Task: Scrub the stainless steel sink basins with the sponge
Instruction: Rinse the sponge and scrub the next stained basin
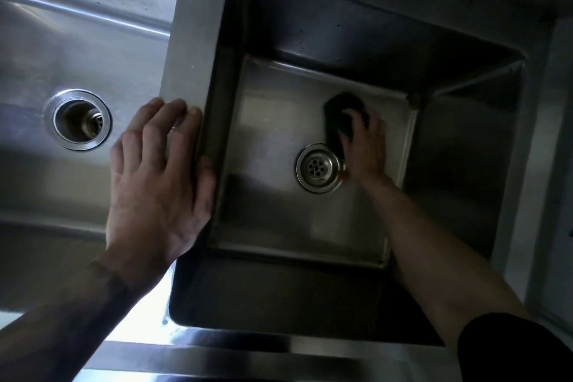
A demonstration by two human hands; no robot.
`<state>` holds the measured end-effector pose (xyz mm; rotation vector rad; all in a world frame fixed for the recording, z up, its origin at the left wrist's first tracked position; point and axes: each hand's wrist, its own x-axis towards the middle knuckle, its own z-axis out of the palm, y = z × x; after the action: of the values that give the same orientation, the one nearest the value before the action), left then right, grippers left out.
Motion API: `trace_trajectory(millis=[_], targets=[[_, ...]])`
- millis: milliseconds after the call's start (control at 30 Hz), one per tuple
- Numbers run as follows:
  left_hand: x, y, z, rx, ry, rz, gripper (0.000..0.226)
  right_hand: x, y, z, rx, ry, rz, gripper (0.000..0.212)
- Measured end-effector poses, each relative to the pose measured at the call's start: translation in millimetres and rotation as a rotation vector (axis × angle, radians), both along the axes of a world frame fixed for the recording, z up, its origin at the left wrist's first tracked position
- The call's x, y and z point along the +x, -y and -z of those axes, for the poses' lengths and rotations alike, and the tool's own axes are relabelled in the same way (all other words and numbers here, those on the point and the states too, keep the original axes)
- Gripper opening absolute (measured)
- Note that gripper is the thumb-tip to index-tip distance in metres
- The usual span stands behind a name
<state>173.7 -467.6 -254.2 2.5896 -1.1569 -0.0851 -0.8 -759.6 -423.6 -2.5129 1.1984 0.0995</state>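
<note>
**Spotter:** Where is the sponge (336, 115) from your seat?

**Operator:** I see it on the floor of the right basin (279, 220), touching the strainer drain (319, 168) at about one o'clock from it. It is dark and partly covered, but its long axis looks to run twelve to six.

**Spotter:** And the hands?

**Operator:** My right hand (366, 146) is on it, fingers curved over the top and pressing it down onto the steel. My left hand (158, 170) lies spread flat on the divider (186, 56) between the basins, fingers straight and thumb hooked over the right basin's edge, holding nothing.

**Spotter:** So which way next?

**Operator:** I judge the unscrubbed floor lies mostly toward nine and six o'clock of the sponge. The right hand is the only one in reach. I'd drag it broadside toward nine, skirting the drain. The left basin (62, 40) waits at nine, beyond the divider, nearer the left hand.
</note>
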Motion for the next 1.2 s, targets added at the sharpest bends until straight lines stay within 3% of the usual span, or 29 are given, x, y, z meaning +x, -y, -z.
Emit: trace_trajectory(millis=[67,133,167,300,333,367,500,533,567,700,767,1000,1200], targets=[[0.2,0.4,0.6,-0.004,0.004,0.000,0.053,17.5,6.4,2.7,-0.034,0.011,0.322,0.053],[0.5,0.3,1.3,-0.010,0.004,0.006,0.053,47.0,-9.2,3.3,-0.063,0.025,0.419,0.051],[0.4,0.3,0.9,-0.012,0.004,0.007,0.053,57.7,-20.9,2.7,-0.055,0.049,0.345,0.050],[-0.2,0.1,-1.5,-0.012,-0.007,0.007,0.053,38.0,-44.2,-0.6,0.054,0.055,-0.406,0.047],[0.3,0.1,-1.6,-0.010,-0.009,0.007,0.054,27.3,-34.1,-0.2,0.059,0.044,-0.485,0.048],[0.0,0.2,-1.7,-0.006,-0.012,0.005,0.054,19.5,-23.3,0.9,0.047,0.032,-0.438,0.050],[0.6,1.4,-1.0,-0.013,-0.006,0.008,0.053,44.8,-11.8,2.8,-0.005,0.048,0.266,0.052],[0.4,1.4,-0.8,-0.016,-0.006,0.010,0.052,59.0,-19.8,1.0,-0.002,0.062,0.305,0.051],[-0.1,1.1,-0.9,-0.017,-0.005,0.008,0.052,69.3,-30.5,-1.5,0.014,0.082,0.250,0.050],[0.7,0.7,-1.3,-0.017,-0.004,0.009,0.052,49.1,-63.0,-7.1,0.085,0.073,-0.314,0.043],[0.5,0.8,-0.9,-0.013,-0.003,0.007,0.052,18.0,-57.1,-10.4,0.083,0.037,-0.428,0.043],[0.8,-0.7,0.5,-0.023,-0.005,0.006,0.054,-26.9,-72.1,-17.5,0.008,-0.210,-0.272,0.055],[0.0,0.2,-0.4,-0.011,0.002,0.006,0.053,-9.0,-104.3,-19.3,0.150,-0.302,-0.057,0.054]])
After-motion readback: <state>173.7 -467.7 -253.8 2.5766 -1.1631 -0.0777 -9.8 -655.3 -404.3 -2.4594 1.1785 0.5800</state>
